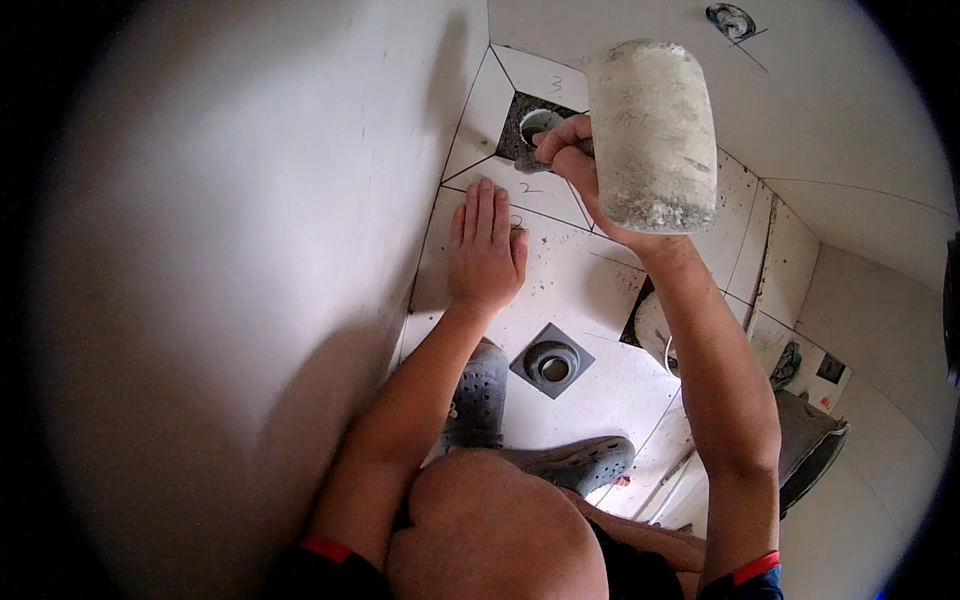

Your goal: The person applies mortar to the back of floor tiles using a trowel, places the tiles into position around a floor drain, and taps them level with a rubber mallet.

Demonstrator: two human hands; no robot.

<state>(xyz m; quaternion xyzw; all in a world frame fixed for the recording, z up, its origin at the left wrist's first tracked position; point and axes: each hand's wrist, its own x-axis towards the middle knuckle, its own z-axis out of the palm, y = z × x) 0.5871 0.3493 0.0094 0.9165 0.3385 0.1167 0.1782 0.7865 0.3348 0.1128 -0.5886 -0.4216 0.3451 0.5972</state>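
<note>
My right hand (584, 178) is closed round the handle of a mallet, raised above the floor. The mallet's thick, off-white head (655, 135) is scuffed and dirty, and hides most of its handle and part of the hand. My left hand (484, 252) lies flat on the pale floor tiles (560, 265), fingers stretched toward the far corner. Beyond its fingertips, cut tiles with pencil marks surround a dark square gap (511, 143) with a round pipe (538, 122) in it. Nearer to me, a grey square drain fitting (553, 345) with a round hole sits on the tile.
A smooth pale wall (250, 200) rises close on my left. My grey clogs (480, 395) stand beside the drain fitting. A white round container (655, 325) is partly behind my right forearm; a dark tub (812, 450) lies farther right. A pipe hole (731, 21) opens in the far wall.
</note>
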